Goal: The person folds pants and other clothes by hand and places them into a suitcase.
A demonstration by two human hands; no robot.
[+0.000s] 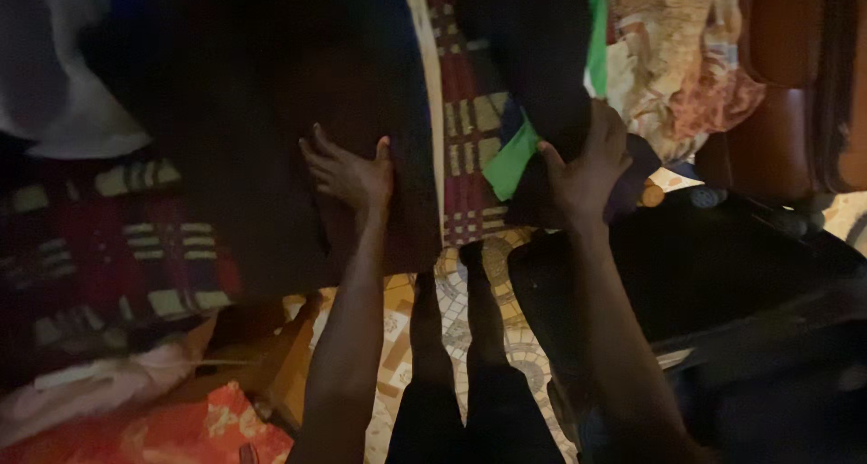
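My left hand (348, 175) lies flat with fingers spread on a large dark garment (271, 112) laid over a red, dark and cream checked blanket (470, 130). My right hand (587, 170) grips a second dark piece of clothing (542, 57) with a bright green edge (510, 161), to the right of the first garment. Both arms reach up from the bottom of the view. My legs (452, 337) stand on patterned floor tiles between them.
A white cloth (54, 93) lies at the top left. Floral fabric (677, 66) is bunched at the top right beside brown wooden furniture (795, 75). A black open case (722, 265) sits on the right. Red patterned cloth (181, 428) lies at the bottom left.
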